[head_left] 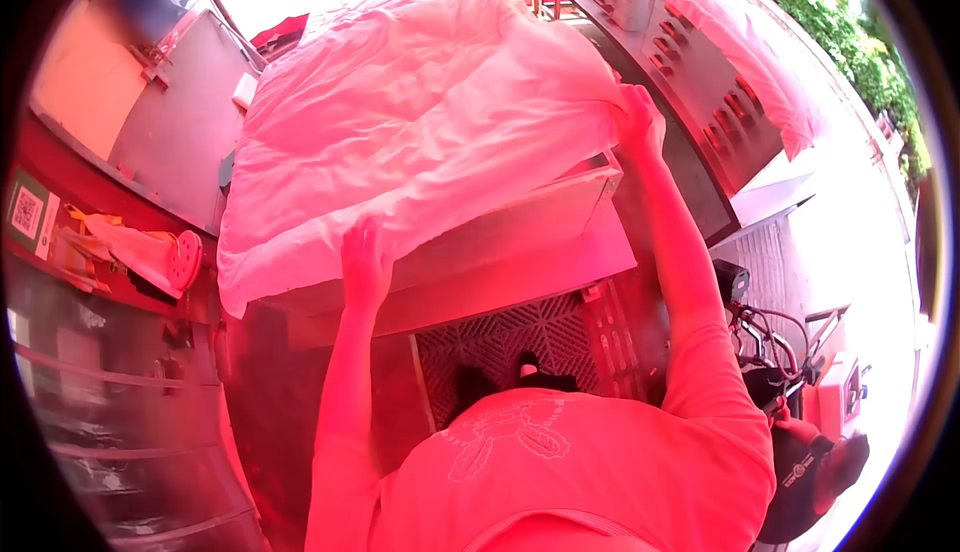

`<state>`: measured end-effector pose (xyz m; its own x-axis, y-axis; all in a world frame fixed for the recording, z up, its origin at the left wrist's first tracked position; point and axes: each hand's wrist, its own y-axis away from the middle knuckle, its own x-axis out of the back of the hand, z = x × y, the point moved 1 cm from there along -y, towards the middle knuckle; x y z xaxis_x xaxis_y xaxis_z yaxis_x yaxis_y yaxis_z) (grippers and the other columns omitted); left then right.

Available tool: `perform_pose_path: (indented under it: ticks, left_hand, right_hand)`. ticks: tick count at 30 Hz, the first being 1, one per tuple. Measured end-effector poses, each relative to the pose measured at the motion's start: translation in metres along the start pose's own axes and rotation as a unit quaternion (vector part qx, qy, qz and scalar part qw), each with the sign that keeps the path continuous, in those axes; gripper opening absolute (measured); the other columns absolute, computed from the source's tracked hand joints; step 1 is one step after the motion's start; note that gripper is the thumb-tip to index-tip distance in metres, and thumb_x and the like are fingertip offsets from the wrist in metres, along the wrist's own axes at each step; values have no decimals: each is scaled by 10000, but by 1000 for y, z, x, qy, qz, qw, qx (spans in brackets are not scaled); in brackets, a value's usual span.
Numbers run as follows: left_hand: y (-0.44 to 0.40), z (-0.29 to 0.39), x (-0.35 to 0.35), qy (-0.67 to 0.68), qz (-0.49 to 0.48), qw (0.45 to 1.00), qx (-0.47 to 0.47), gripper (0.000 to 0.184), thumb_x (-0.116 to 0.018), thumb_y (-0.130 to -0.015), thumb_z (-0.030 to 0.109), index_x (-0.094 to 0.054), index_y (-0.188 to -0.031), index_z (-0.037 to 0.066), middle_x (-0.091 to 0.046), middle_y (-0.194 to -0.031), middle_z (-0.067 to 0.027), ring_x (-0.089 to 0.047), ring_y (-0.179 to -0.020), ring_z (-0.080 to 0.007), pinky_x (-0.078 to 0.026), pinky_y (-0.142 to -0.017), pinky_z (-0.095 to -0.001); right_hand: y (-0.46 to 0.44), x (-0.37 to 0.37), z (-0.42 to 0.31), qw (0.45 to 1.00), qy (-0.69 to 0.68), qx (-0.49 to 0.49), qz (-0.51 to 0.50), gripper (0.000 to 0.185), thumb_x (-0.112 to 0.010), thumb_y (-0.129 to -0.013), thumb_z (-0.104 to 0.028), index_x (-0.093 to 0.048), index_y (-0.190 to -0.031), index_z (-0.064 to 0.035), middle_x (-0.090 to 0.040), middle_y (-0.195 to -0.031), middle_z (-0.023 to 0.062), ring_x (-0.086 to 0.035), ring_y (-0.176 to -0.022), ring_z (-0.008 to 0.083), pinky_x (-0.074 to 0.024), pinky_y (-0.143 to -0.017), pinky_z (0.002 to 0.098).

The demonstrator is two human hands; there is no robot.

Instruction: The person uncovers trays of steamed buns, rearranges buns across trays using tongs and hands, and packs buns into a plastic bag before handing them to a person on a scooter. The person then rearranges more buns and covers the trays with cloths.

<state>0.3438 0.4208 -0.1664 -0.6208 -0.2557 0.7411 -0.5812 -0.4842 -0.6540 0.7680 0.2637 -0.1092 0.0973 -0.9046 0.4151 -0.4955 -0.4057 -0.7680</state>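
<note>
A padded quilt (pixel 400 112), tinted pink by the light, drapes over a box-like stand (pixel 520 222), whose front panel shows below its edge. At the quilt's near edge, my left hand (pixel 368 257) is closed on the fabric, though its fingertips partly blend into the folds. My right hand (pixel 640 120) grips the quilt's right corner with bent fingers, lifting it a little off the stand's corner. Under the right hand, part of the stand's top edge is uncovered.
Shelving with dark round fittings (pixel 735 102) lines the right side, with another pale quilt (pixel 740 42) over it. A person in a dark shirt (pixel 800 472) is beside a parked bike (pixel 765 332). A patterned mat (pixel 500 342) lies at my feet; a QR-code sign (pixel 28 214) hangs left.
</note>
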Motion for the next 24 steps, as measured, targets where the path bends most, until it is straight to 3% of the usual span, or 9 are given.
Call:
perform_pose_path:
  ticks: [1,5,7,10,13,15,17,22,24]
  left_hand:
    - [1,-7,-16,-11,-49,999,9,349,-639,-854,191,-596,-1179,69,-597,-1098,-142,-556,-1038,-349,-448,-898,-471]
    - [37,-37,-94,-18,-172,984,30,334,-625,-859,234,-621,-1158,84,-606,-1113,-135,-563,-1013,-357,-452,-884,-469]
    - [57,-50,-111,15,-194,980,33,308,-623,-862,230,-634,-1133,84,-620,-1078,-140,-582,-957,-359,-470,-846,-457]
    - [1,-87,-96,98,-268,956,66,279,-618,-871,215,-637,-1108,69,-635,-1022,-166,-607,-901,-370,-491,-801,-457]
    - [-51,-81,-85,74,-231,970,14,389,-610,-896,259,-582,-1217,42,-601,-1191,-180,-585,-1055,-366,-458,-912,-460]
    - [-50,-79,-133,7,-48,997,-58,459,-604,-910,286,-539,-1279,21,-572,-1259,-190,-567,-1106,-361,-435,-962,-455]
    - [-39,-69,-162,9,-13,996,-85,463,-604,-910,287,-536,-1282,20,-571,-1260,-191,-565,-1110,-360,-433,-964,-455]
    - [-29,-45,-173,41,-88,989,-112,471,-604,-912,290,-529,-1290,19,-567,-1265,-195,-559,-1119,-360,-428,-969,-454]
    - [-31,-35,-181,55,-95,986,-126,475,-604,-913,291,-525,-1294,19,-565,-1267,-197,-557,-1123,-359,-426,-972,-454]
  right_hand:
    - [11,0,33,994,66,-74,-41,220,-600,-850,-249,-627,-1036,-135,-636,-1031,121,-632,-913,358,-501,-725,440]
    - [147,-33,170,888,228,-262,-303,402,-597,-859,-356,-580,-1176,-111,-669,-990,188,-672,-865,339,-524,-762,455]
    - [215,-13,146,916,-28,-354,-190,489,-656,-850,-287,-525,-1285,-104,-667,-909,153,-668,-704,241,-539,-606,376]
    - [285,0,146,822,-180,-533,-87,573,-706,-847,-248,-470,-1323,-34,-634,-831,95,-596,-557,144,-482,-452,265]
    - [433,9,119,714,-133,-661,-188,383,-704,-836,-361,-679,-1012,-21,-623,-664,82,-565,-486,181,-475,-461,338]
    - [503,32,60,658,85,-580,-472,620,-676,-772,-580,-704,-949,14,-693,-912,195,-668,-854,349,-522,-782,425]
    - [606,37,13,625,53,-565,-536,722,-647,-773,-637,-668,-1108,3,-630,-1169,222,-584,-1118,354,-441,-956,430]
    - [616,134,-82,481,-117,-855,-157,970,-722,-801,-507,-246,-1480,-4,-435,-1429,188,-507,-1240,292,-419,-953,552]
    - [597,217,-100,517,-7,-840,161,905,-778,-756,-405,-346,-1427,21,-499,-1346,253,-545,-1186,361,-469,-948,437]
